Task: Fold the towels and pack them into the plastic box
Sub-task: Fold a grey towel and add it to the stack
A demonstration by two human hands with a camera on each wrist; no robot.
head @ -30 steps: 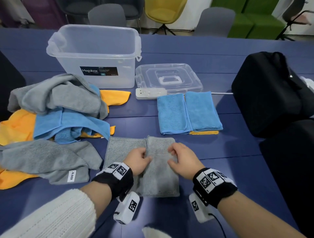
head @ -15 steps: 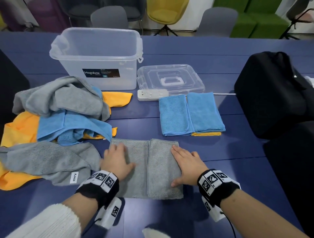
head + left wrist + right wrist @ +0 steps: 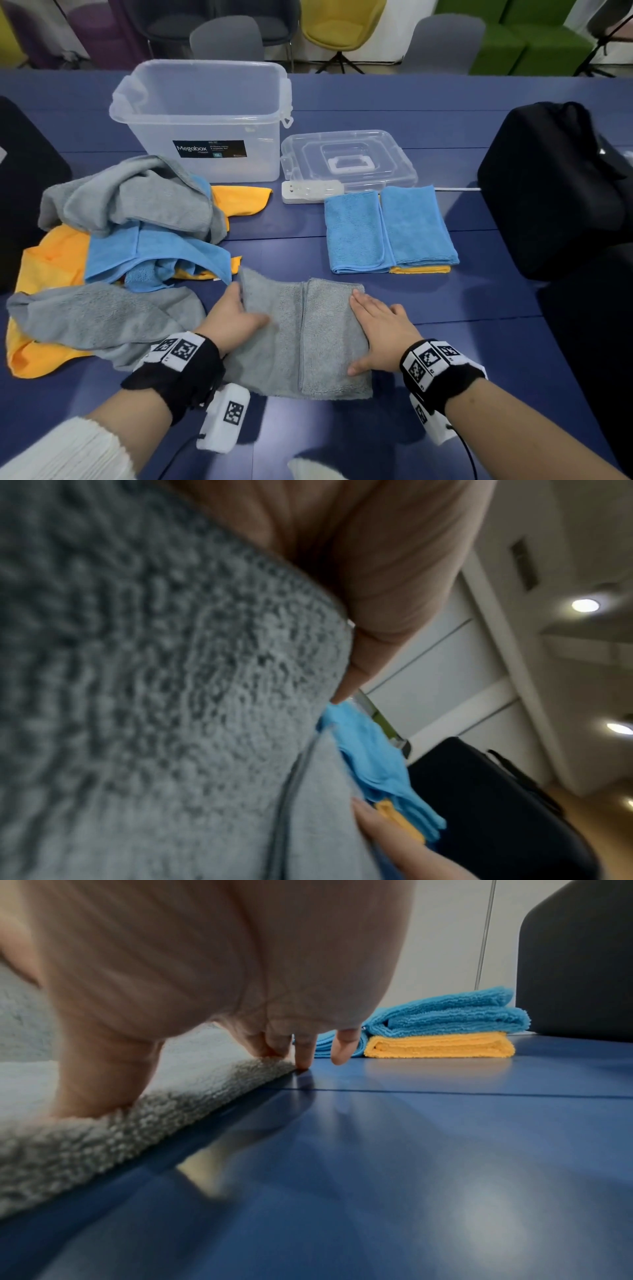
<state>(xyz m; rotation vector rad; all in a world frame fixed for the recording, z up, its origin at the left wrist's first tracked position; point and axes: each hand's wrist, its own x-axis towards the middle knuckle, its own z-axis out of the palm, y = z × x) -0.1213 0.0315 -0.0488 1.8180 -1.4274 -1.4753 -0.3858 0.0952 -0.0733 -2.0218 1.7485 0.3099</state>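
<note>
Two folded blue towels (image 3: pixel 390 229) on a yellow one lie just beyond your half-folded grey terry towel (image 3: pixel 301 335); a loose towel heap (image 3: pixel 120 233) crowds its left side, with the clear plastic box (image 3: pixel 205 116) farther back. Your left hand (image 3: pixel 229 318) pinches the grey towel's raised left edge; your right hand (image 3: pixel 380 332) presses flat, fingers straight, on its right edge.

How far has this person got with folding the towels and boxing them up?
Done: folded blue towels lie on a folded yellow one, set beside the lid. In hand: a grey towel, with the left hand lifting its left edge while the right hand lies flat on the folded half. Left: the loose pile is unfolded, and the plastic box looks empty.
</note>
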